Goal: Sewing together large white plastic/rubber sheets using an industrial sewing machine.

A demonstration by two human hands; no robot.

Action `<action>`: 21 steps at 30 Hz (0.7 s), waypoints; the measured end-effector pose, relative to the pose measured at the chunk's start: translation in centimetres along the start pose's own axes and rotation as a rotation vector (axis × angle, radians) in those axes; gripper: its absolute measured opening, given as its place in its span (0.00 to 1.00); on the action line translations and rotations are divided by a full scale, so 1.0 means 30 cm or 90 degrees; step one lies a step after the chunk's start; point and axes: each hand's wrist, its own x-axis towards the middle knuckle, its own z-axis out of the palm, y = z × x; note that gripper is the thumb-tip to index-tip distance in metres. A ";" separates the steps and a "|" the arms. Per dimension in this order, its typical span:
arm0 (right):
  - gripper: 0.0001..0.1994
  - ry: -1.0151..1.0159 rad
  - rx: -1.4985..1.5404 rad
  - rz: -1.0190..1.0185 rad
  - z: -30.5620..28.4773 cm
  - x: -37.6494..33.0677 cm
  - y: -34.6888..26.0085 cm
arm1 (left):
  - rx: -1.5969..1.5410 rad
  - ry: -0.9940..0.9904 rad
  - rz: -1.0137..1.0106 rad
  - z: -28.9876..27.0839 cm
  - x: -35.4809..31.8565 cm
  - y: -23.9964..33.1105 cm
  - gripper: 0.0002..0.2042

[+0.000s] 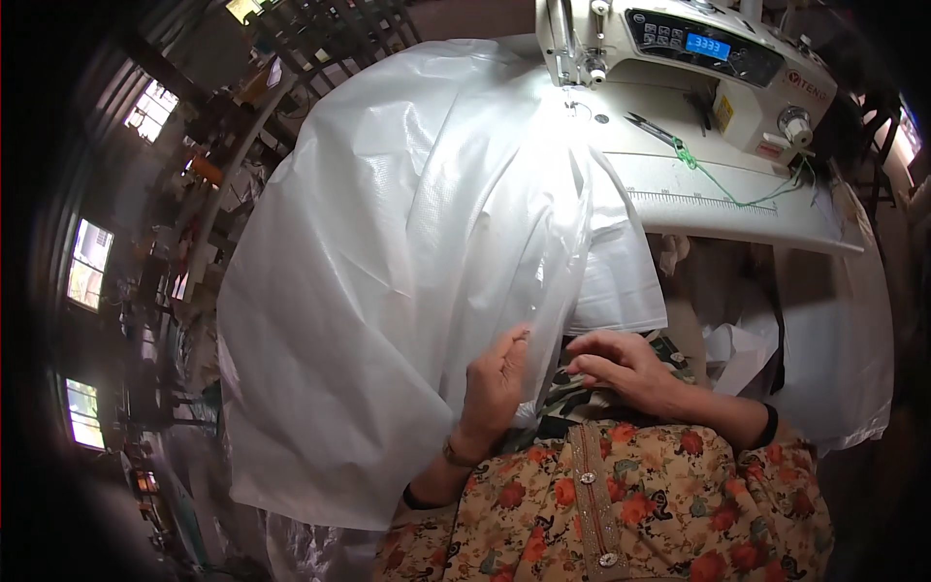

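Observation:
A large sheet of shiny white plastic-like material (359, 242) runs in folds from the needle area of a white sewing machine (718, 73) down to my lap. My left hand (493, 386) is closed on a fold of it, thumb and fingers pinched together at its lower part. My right hand (626, 369) hovers over my lap to the right of the fold, fingers bent, thumb apart from them, holding nothing I can see. Just above it hangs a flat white flap (621, 281) of the same material. The machine's lamp glares on the sheet, hiding the needle spot.
Dark thread snips (652, 126) with tangled green thread (718, 179) lie on the machine bed (669, 175), right of the needle. More white material (834, 330) hangs at the right below the table edge. At the far left are chairs (330, 39) and windows (89, 262).

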 end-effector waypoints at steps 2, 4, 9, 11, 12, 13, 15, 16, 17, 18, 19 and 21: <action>0.13 -0.014 -0.006 0.028 0.026 0.038 0.019 | -0.045 -0.003 -0.059 0.003 0.009 0.009 0.13; 0.13 -0.084 -0.065 0.024 0.042 0.074 0.045 | -0.093 -0.006 -0.120 0.004 0.012 0.009 0.14; 0.13 -0.103 -0.086 -0.046 0.082 0.137 0.122 | -0.170 0.021 -0.049 -0.013 0.030 -0.009 0.07; 0.13 -0.092 -0.062 0.020 0.078 0.134 0.140 | -0.103 0.002 -0.018 -0.028 0.038 -0.008 0.05; 0.13 -0.093 -0.063 -0.035 0.070 0.128 0.143 | -0.038 -0.012 0.063 -0.028 0.042 -0.006 0.04; 0.13 -0.109 -0.073 -0.039 0.059 0.121 0.143 | -0.043 -0.026 0.036 -0.026 0.044 -0.002 0.04; 0.14 -0.121 -0.085 -0.050 0.037 0.114 0.134 | 0.008 -0.011 0.070 -0.020 0.042 0.012 0.04; 0.14 -0.124 -0.150 -0.045 0.022 0.111 0.126 | -0.002 -0.026 0.058 -0.012 0.040 0.019 0.04; 0.15 -0.131 -0.198 -0.037 0.012 0.110 0.120 | -0.106 -0.015 0.000 -0.001 0.036 0.025 0.04; 0.14 -0.131 -0.174 -0.017 -0.003 0.109 0.112 | -0.200 -0.010 -0.039 0.007 0.034 0.030 0.04; 0.14 -0.116 -0.202 -0.015 -0.009 0.110 0.107 | -0.212 -0.012 -0.053 0.010 0.038 0.032 0.04; 0.14 -0.096 -0.198 -0.023 -0.017 0.107 0.101 | -0.051 0.070 -0.075 0.012 0.053 0.031 0.04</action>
